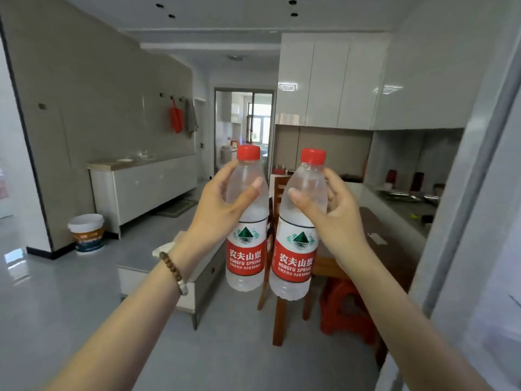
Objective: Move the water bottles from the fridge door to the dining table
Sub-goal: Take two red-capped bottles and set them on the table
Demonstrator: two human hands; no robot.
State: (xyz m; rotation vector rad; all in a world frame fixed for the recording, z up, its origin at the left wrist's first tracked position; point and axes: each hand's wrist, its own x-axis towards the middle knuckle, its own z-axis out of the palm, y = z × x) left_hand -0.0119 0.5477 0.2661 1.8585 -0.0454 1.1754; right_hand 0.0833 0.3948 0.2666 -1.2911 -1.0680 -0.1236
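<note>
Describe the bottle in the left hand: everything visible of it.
The left-hand bottle is clear plastic with somewhat cloudy walls and looks filled with water. It has a red screw cap, still on, and a red-and-white label with a green mountain logo and the words NONGFU SPRING. It is upright, off any surface. The left hand grips its upper body, thumb across the front. The second bottle is close on its right, with a narrow gap between them.

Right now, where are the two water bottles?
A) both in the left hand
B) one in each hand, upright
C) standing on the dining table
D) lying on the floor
B: the left hand grips the left bottle, the right hand the right bottle, both upright.
</note>
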